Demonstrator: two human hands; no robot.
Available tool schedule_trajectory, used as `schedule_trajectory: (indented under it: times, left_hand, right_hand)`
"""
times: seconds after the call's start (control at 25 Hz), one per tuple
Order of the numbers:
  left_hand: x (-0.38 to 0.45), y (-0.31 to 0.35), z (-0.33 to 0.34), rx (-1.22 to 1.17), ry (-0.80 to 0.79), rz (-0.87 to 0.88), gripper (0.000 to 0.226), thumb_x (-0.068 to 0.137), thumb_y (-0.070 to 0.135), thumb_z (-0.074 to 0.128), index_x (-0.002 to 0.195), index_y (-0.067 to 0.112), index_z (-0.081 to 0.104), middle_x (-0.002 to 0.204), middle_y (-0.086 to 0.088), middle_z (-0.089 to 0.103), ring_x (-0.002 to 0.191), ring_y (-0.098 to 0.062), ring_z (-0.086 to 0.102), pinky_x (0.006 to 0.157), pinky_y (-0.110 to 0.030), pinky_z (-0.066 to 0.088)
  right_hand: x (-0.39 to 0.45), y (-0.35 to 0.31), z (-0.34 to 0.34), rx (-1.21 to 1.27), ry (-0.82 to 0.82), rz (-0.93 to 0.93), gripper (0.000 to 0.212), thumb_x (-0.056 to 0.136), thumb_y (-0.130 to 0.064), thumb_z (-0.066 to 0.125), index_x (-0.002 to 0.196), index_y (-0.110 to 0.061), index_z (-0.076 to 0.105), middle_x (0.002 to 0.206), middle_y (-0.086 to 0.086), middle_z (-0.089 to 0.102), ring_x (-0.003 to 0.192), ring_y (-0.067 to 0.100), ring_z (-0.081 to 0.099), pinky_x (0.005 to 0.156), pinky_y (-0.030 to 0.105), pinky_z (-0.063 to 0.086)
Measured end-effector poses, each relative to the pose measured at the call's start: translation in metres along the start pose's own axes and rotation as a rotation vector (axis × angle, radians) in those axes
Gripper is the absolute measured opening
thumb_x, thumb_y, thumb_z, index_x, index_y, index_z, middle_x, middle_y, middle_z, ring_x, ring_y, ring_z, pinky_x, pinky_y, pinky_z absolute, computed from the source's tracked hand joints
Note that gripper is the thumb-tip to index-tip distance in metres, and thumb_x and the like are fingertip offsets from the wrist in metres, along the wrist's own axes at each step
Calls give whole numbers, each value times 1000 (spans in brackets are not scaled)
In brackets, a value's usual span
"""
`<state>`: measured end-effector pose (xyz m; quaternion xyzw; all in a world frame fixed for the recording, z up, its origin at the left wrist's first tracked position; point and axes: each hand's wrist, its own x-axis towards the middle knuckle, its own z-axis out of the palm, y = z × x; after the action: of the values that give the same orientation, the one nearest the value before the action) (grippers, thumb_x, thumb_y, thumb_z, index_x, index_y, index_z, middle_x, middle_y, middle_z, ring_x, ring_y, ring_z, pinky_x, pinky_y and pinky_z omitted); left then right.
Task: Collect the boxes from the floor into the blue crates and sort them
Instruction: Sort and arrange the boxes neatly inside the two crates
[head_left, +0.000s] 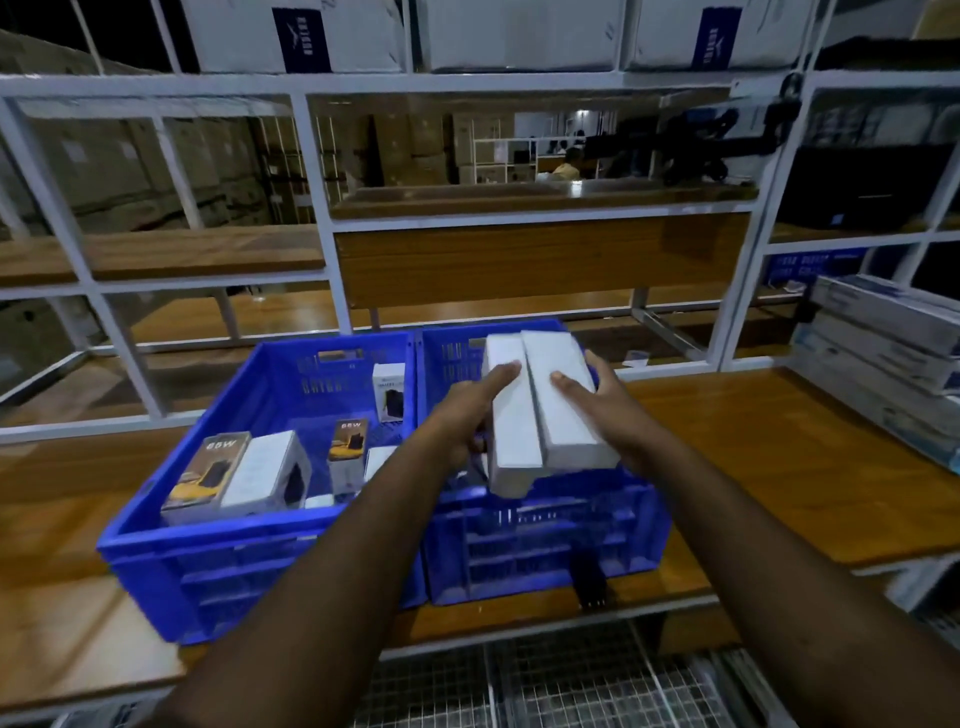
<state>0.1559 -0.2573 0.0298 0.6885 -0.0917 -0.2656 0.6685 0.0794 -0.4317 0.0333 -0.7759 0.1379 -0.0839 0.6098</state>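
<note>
Two long white boxes lie side by side above the right blue crate (545, 545). My left hand (470, 410) grips the left white box (511, 431), with a finger laid along its top. My right hand (597, 402) holds the right white box (563, 400) from its right side. The left blue crate (260, 551) stands against the right one on the wooden shelf (779, 467). Inside it are several small boxes: a yellow 65W box (205, 475), a white box (267, 470), another 65W box (348, 447) and a white charger box (388, 389).
A white metal rack frame (317, 208) rises behind the crates, with wooden shelves at several levels. Stacked flat boxes (883, 353) sit on the shelf at the right. White cartons (519, 31) fill the top shelf. Wire mesh (545, 686) lies below the shelf's front edge.
</note>
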Motion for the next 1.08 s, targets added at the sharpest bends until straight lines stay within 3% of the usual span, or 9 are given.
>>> schedule_trajectory:
  times: [0.08, 0.16, 0.36, 0.56, 0.68, 0.76, 0.84, 0.96, 1.08]
  left_hand:
    - [30, -2, -13, -46, 45, -54, 48, 92, 55, 58, 107, 10, 61, 67, -2, 64, 50, -13, 62, 42, -19, 43]
    - [55, -1, -25, -74, 92, -74, 56, 90, 57, 58, 119, 9, 63, 89, -8, 67, 74, -23, 64, 56, -27, 44]
    - [97, 6, -48, -138, 70, -107, 73, 81, 65, 66, 130, 11, 62, 124, -17, 68, 101, -32, 64, 88, -40, 48]
    - [118, -3, -56, -244, 100, -139, 71, 76, 65, 72, 124, 13, 62, 111, -11, 71, 98, -28, 65, 76, -38, 52]
    - [129, -7, -58, -299, 110, -129, 60, 84, 66, 63, 118, 17, 64, 107, -10, 71, 97, -30, 67, 79, -42, 56]
    - [135, -7, -59, -353, 91, -131, 63, 84, 71, 59, 121, 21, 63, 111, -13, 71, 104, -34, 67, 95, -51, 54]
    - [139, -4, -59, -417, 121, -136, 60, 86, 73, 52, 116, 22, 62, 104, -14, 70, 97, -33, 67, 91, -49, 55]
    - [146, 3, -62, -449, 188, -142, 60, 92, 72, 43, 112, 17, 59, 90, -12, 64, 80, -28, 64, 67, -37, 52]
    - [151, 16, -55, -457, 235, -128, 73, 85, 77, 48, 122, 14, 58, 100, -15, 66, 87, -32, 66, 74, -40, 54]
  right_hand:
    - [19, 6, 1, -77, -14, 30, 71, 94, -46, 60, 152, -23, 26, 131, 3, 53, 88, 13, 60, 65, 22, 55]
    - [35, 11, 3, -173, -51, 59, 53, 99, -35, 56, 145, -18, 37, 111, -2, 54, 76, 4, 56, 50, 13, 48]
    - [72, 49, 5, -680, -454, 262, 49, 89, -47, 67, 128, -19, 53, 115, -5, 61, 90, 5, 61, 67, 12, 49]
    - [91, 47, 6, -1009, -601, 366, 62, 77, -73, 62, 101, -16, 61, 101, -1, 62, 87, 17, 56, 73, 29, 43]
    - [109, 34, 6, -902, -504, 373, 78, 69, -78, 64, 113, -14, 68, 114, 2, 67, 104, 23, 63, 89, 36, 50]
    - [119, 22, 14, -751, -340, 308, 60, 83, -63, 64, 121, -17, 65, 120, 3, 64, 103, 20, 60, 87, 35, 48]
    - [133, 14, 23, -508, -229, 194, 43, 93, -48, 60, 124, -19, 62, 125, 3, 62, 107, 15, 58, 92, 35, 49]
    - [146, 3, 37, -115, -315, 81, 38, 92, -44, 62, 123, -24, 58, 131, 1, 61, 117, 12, 59, 102, 39, 50]
    - [155, -1, 49, -9, -483, 62, 55, 87, -41, 68, 136, -29, 46, 129, -7, 60, 116, 10, 59, 93, 31, 54]
